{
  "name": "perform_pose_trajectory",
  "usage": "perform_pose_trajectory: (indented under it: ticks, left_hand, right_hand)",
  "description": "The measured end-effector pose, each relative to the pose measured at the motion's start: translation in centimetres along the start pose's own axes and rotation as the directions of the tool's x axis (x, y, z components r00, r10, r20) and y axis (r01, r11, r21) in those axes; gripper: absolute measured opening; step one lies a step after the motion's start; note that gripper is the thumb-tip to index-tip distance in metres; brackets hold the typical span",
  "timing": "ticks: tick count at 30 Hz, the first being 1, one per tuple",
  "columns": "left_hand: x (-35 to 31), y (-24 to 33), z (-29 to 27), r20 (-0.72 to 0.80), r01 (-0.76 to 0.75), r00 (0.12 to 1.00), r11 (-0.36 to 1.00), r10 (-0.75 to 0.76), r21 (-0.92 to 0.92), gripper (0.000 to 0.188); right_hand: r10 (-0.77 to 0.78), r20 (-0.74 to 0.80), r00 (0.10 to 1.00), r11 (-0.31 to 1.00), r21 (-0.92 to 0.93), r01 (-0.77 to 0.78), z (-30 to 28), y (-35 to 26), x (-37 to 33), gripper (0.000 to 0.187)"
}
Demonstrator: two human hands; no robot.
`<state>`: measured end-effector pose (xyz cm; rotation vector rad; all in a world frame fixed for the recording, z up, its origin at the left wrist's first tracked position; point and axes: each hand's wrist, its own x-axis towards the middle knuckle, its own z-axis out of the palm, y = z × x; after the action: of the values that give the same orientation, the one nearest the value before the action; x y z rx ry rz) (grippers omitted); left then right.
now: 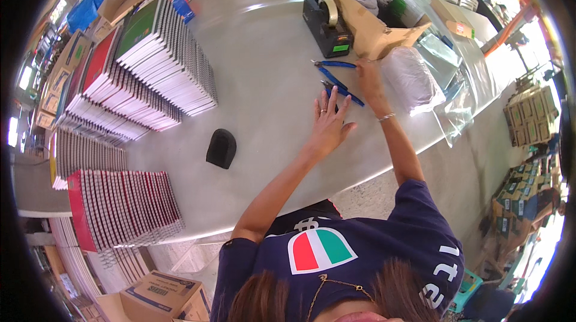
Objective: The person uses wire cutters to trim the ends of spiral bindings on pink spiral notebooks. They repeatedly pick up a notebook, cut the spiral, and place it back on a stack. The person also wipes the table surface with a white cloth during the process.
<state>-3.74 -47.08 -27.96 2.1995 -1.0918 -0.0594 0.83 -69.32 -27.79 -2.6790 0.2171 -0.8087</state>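
Two pairs of blue-handled pliers lie close together on the table in front of me. My left hand [329, 123] is flat and open, its fingers spread, with the fingertips at the nearer pliers [351, 96]. My right hand [371, 85] has its fingers bent and closed at the handle end of the farther pliers [339, 64]; the fingertips are partly hidden. Just beyond the pliers stands a black tape dispenser [327, 25] with a roll of tape. A wrapped white bundle [411, 79] sits right beside my right hand.
Stacks of spiral-bound notebooks [171, 52] line the left of the table [258, 82], with a red-covered stack [126, 208] nearer me. A black rounded object [222, 148] lies mid-table. At the far right, an open cardboard box [375, 37] holds crumpled material; clear plastic [456, 103] drapes over the edge.
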Motion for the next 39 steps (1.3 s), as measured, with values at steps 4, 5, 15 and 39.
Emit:
perform_pose_trajectory:
  ticks: [4,5,15,39]
  left_hand:
    - [-5.0,-1.3,-4.8,-0.109,0.026,0.993,0.983,-0.046,-0.179,0.067]
    - [-6.8,-1.4,-6.4,-0.140,0.037,0.988,0.983,-0.063,-0.178,0.067]
    - [-18.3,-6.1,-11.1,-0.478,0.758,0.637,0.605,-0.605,0.244,0.069]
    - [-36.0,-1.9,-24.3,-0.978,0.597,-0.021,0.782,-0.207,-0.179,0.056]
  right_hand:
    - [-0.109,-0.300,0.948,0.991,0.037,0.126,-7.5,-4.0,3.5,0.023]
    - [-0.168,-0.444,0.880,0.985,-0.034,0.171,-9.7,-4.9,5.1,0.022]
    - [-0.309,-0.232,0.922,0.950,-0.030,0.311,-10.1,-13.7,5.0,0.037]
    - [-0.336,0.697,0.633,-0.058,0.656,-0.753,-0.8,-23.2,-6.8,0.054]
